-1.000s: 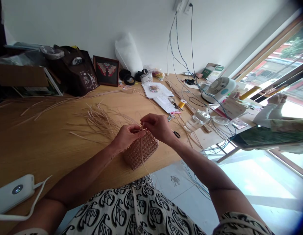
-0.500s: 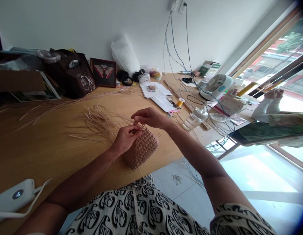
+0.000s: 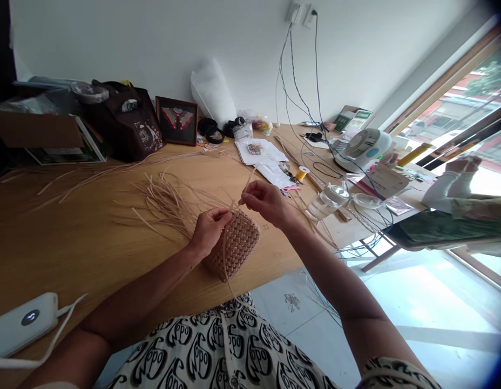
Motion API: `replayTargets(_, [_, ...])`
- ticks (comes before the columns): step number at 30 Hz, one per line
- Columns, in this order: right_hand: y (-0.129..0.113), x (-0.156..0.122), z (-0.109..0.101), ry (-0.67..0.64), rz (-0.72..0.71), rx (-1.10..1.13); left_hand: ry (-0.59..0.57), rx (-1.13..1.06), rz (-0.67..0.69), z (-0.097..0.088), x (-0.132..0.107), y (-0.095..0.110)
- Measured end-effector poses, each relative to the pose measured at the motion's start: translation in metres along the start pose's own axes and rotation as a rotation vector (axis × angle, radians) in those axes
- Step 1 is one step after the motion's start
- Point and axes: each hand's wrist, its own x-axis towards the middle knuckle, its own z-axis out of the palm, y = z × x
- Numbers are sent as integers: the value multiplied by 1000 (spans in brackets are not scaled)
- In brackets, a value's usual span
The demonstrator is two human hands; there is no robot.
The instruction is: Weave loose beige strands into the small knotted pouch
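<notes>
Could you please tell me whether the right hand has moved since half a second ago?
Yes, the right hand has moved rightward, nearer the yellow spool.

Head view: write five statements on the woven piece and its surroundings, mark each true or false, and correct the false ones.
1. The left hand is at the upper edge of the woven piece. True.
2. The right hand lies flat. False: the right hand pinches a thin strip.
3. The yellow spool is left of the loose strips. False: the yellow spool is right of the loose strips.
4. The fan is right of the framed picture. True.
5. The white device is at upper right. False: it is at lower left.
</notes>
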Motion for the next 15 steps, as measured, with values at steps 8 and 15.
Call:
replayTargets(8, [-15, 29, 14, -217, -156, -376, -121, 164, 115, -5, -1, 7])
replayTargets(15, [9, 18, -12, -164, -180, -604, -61, 1, 55, -3, 1, 5])
